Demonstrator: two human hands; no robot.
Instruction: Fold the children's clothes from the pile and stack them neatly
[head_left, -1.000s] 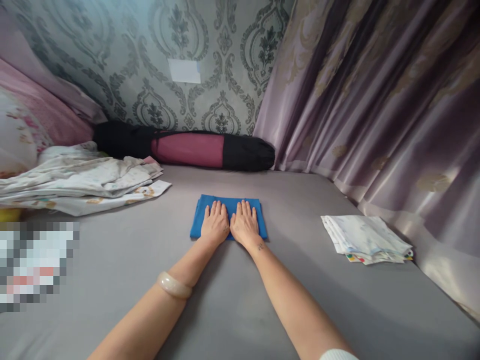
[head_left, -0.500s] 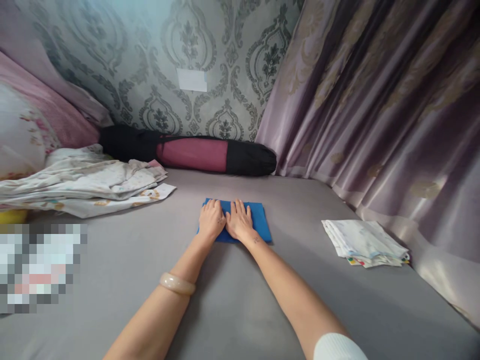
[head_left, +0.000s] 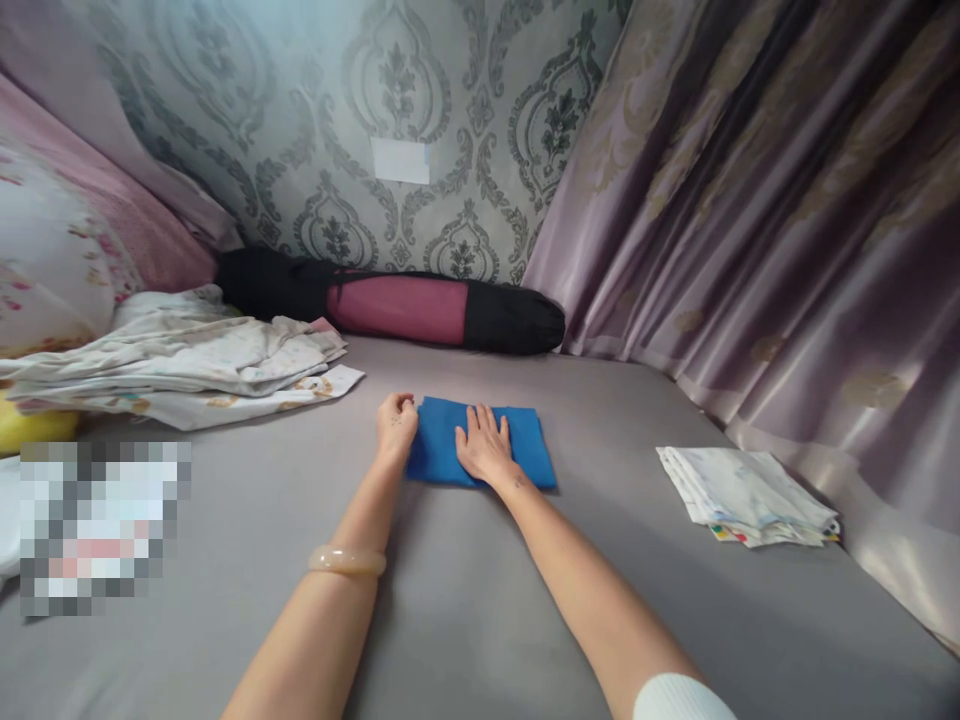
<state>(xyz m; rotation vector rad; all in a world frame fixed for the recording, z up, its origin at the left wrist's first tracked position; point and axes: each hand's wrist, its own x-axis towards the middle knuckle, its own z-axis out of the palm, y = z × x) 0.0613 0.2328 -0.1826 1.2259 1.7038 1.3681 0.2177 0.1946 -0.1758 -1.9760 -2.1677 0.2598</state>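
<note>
A blue folded cloth (head_left: 439, 455) lies flat on the grey bed sheet in front of me. My right hand (head_left: 484, 443) rests on top of it, open, palm down with the fingers spread. At the cloth's left edge is my left hand (head_left: 396, 425), its fingers curled in and closed. Whether a bit of the cloth's edge is inside those fingers is hidden. A pale bangle (head_left: 347, 561) circles my left forearm, and a white sleeve (head_left: 679, 698) shows on my right arm.
Folded white cloths (head_left: 750, 493) lie to the right, by the purple curtain (head_left: 675, 250). A loose heap of patterned fabric (head_left: 210, 355) is on the left, near a yellow item (head_left: 37, 432) and a blurred-out object (head_left: 105, 530). A long black and maroon bag (head_left: 401, 308) lies along the wall.
My left hand has slid left off the cloth's top to its left edge, and its fingers have curled. My right hand stays on the cloth. The view has shifted slightly left.
</note>
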